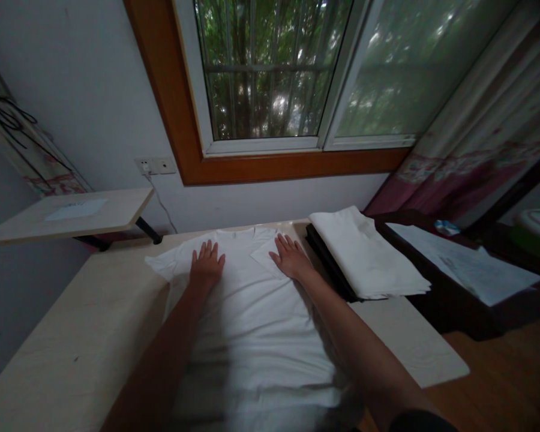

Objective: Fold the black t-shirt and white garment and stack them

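Note:
A white T-shirt (252,312) lies spread on the pale wooden table (81,318), its collar toward the wall. Its left sleeve sticks out to the side, while the right sleeve is folded inward over the shirt. Flat on the upper left of the shirt rests my left hand (207,267), fingers stretched out. My right hand (290,257) presses on the folded right sleeve, fingers spread. Neither hand grips anything. Wrinkles run across the middle of the shirt, and its near end is dim and partly out of view.
Right of the shirt sits a stack of folded white cloth (364,252) over black cloth (326,261). A raised shelf (117,216) stands at the back left. Beyond the table's right edge, a dark surface holds papers (468,264). A window (274,78) is behind.

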`<state>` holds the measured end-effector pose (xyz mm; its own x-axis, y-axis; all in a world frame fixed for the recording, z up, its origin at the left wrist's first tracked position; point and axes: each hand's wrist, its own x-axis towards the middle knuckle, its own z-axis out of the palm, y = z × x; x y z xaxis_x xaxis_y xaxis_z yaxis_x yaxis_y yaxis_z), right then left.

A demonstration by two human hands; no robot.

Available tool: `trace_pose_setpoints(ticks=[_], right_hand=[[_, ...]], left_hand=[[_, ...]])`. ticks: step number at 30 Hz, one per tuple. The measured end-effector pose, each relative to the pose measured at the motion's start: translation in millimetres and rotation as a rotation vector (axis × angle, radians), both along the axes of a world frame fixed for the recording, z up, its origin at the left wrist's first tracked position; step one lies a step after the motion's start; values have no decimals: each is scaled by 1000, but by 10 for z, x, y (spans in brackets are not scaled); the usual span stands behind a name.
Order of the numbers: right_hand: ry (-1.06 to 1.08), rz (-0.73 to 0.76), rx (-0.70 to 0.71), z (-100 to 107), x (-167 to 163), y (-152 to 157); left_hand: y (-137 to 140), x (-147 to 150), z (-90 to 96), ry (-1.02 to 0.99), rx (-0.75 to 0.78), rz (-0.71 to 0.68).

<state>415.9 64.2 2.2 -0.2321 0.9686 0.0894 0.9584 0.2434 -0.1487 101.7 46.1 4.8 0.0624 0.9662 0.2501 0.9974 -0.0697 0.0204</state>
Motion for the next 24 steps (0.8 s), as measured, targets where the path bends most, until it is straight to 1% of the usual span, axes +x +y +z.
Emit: trace_pose_setpoints(ticks=[3,5,9,12,15,18,20,22,24], right_hand=[[0,2,-20,-12,64,19],[1,-2,-35,-15,95,33],[10,-16,-55,12,129,30],[-3,-36,-45,93,85,-7],[-22,-14,54,214,-84,-47],[-5,21,155,291,-378,-66],[30,8,152,277,-594,-75],[66,-22,119,214,-772,-95],[87,-46,101,131,-882,-133]], left_hand=[[-64,-238,-32,28,-21,64],[-120,-344,-31,36,-29,95],[-223,-441,-16,34,-33,116],[-264,-464,-12,23,-24,118],[-279,-492,-20,21,-38,116],[-302,-533,-34,31,-33,125],[-331,-565,-40,42,-24,141],[-368,-599,-37,51,-21,155],[-407,-631,-25,50,-40,160]])
